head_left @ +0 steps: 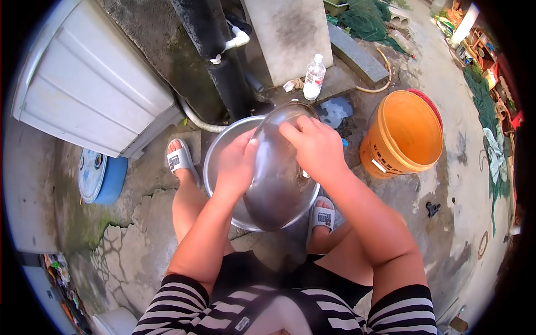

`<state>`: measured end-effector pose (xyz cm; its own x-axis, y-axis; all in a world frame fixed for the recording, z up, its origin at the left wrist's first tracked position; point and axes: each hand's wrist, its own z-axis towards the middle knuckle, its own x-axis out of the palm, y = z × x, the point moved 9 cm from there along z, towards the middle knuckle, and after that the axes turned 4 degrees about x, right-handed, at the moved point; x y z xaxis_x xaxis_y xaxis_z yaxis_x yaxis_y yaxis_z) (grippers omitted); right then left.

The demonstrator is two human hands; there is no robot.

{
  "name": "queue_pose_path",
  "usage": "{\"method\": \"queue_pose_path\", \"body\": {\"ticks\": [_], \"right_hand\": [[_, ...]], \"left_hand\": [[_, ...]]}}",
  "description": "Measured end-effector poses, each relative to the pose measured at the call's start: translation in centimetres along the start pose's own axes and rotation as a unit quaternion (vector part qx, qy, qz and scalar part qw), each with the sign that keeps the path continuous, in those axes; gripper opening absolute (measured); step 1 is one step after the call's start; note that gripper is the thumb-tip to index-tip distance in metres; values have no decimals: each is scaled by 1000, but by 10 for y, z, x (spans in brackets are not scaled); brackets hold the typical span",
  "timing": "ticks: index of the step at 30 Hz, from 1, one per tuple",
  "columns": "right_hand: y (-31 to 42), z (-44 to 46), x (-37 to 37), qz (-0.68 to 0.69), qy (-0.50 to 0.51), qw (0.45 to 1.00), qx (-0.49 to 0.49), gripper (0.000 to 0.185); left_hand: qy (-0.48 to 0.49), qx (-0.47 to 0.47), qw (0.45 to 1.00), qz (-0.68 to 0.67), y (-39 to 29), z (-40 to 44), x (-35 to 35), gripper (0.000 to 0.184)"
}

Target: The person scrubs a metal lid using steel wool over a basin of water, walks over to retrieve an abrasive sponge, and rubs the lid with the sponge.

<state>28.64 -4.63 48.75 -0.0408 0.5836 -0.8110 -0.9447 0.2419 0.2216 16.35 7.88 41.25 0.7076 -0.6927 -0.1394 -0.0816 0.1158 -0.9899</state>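
Observation:
A shiny round metal lid or shallow pan is held tilted over a wide metal basin on the ground between the feet. My left hand grips its left edge, the thumb lying on the metal. My right hand is closed at its upper right part, with fingers bent against the surface; whether something small is inside them is hidden. A small pale bit shows near the right edge of the metal piece.
An orange bucket stands to the right, a clear bottle ahead. At the left are a large white container and a blue drum. Black pipes rise ahead; a hose lies at upper right.

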Motion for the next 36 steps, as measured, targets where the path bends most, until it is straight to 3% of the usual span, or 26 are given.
{"method": "queue_pose_path", "body": {"ticks": [3,7,8,11,15,21,26,30,33,36], "right_hand": [[-16,5,2,-49,20,998,44,34],[-2,0,0,9,15,1000,17,36],[-6,1,0,9,6,1000,21,29],[-16,2,1,-22,25,998,45,31],[-2,-3,2,43,41,998,36,34],[-3,-2,0,62,68,993,70,42],[-23,2,7,39,93,988,120,34],[-3,-5,8,131,74,984,93,26],[-26,0,14,65,104,982,146,26],[-12,-4,15,116,133,975,136,22]], "left_hand": [[0,7,1000,-4,2,0,-1,37],[1,30,999,11,-6,-1,0,37],[4,38,999,22,-9,-2,0,37],[1,10,996,84,-10,-4,-1,37],[-19,76,991,105,-11,-3,-5,36],[-10,76,990,115,-14,-2,-2,36],[-10,74,988,133,-20,-5,1,35],[-17,65,991,115,-12,-4,-3,35],[-10,72,990,118,-14,-4,3,35],[-14,71,993,93,-10,-1,2,36]]}}
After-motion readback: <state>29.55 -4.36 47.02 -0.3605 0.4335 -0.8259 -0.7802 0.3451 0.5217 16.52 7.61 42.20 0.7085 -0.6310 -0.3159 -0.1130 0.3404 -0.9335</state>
